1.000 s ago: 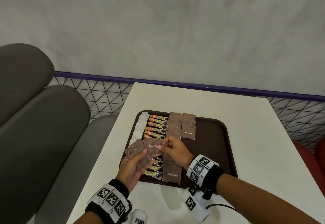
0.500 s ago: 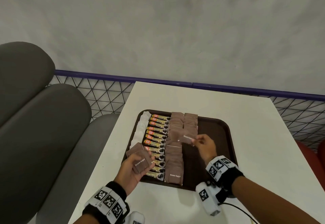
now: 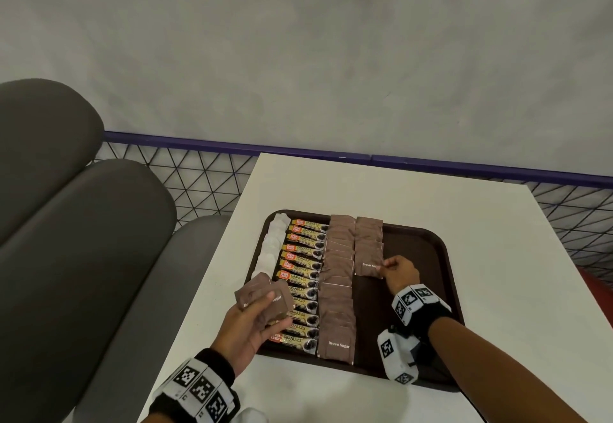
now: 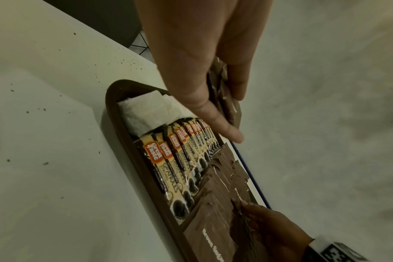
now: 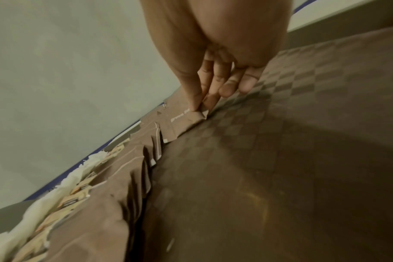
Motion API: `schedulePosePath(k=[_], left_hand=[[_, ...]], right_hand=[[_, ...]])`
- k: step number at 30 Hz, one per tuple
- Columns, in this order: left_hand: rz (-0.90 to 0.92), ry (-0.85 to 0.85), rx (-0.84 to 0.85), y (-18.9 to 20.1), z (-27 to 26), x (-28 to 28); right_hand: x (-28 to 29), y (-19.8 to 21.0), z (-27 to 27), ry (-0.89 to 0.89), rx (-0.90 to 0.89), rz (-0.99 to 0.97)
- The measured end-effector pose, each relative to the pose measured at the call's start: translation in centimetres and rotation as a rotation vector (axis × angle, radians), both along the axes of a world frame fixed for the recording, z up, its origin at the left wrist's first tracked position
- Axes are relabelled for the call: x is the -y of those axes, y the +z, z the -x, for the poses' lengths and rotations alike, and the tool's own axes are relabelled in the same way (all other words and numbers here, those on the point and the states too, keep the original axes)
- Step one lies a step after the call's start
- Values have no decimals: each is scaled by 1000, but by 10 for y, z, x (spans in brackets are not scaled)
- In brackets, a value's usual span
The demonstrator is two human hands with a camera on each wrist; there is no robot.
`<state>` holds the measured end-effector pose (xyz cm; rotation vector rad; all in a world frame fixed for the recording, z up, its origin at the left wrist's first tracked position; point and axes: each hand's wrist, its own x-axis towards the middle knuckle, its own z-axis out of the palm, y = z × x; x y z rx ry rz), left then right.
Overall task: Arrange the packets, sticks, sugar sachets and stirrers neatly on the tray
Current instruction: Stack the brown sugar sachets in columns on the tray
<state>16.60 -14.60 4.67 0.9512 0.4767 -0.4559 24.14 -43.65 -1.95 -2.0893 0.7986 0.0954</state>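
Observation:
A dark brown tray (image 3: 428,256) lies on the white table (image 3: 497,273). It holds a column of white sachets (image 3: 272,246), a column of coffee granule sticks (image 3: 302,276) and two columns of brown sugar sachets (image 3: 336,290). My right hand (image 3: 396,268) pinches one brown sugar sachet (image 3: 368,265) (image 5: 186,120) by its right edge, low at the near end of the shorter right column. My left hand (image 3: 255,319) hovers over the tray's left front and grips a small fan of brown sugar sachets (image 3: 262,296) (image 4: 224,99).
Bare tray floor (image 5: 303,141) lies to the right of the sachet columns. Grey padded seat backs (image 3: 66,223) stand left of the table. A mesh barrier with a purple rail (image 3: 298,150) runs behind the table, below a grey wall.
My right hand drew one sachet from the left hand's stack, carried it right and lowered it onto the near end of the right column. The left hand stayed put.

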Motion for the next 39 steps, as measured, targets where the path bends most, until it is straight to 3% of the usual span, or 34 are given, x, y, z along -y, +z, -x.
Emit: schedulePosePath(k=[10,18,22,26,33,39], left_hand=[[52,-39,1,3,-5,4],[-59,-74,70,4,-1,3],[-111,-88,96,6,2,7],[-122,-81,127,8,4,14],[-132,-89,156,14,10,24],[-92,-98,126,11,15,28]], right_hand=[[-3,-4,-3,14,-54,141],[-13,10,9,35,146,239],[-31,24,18,109,279,151],[-58,41,34,342,367,-106],[-91,59,60,662,306,-387],[-89,55,63,629,292,-491]])
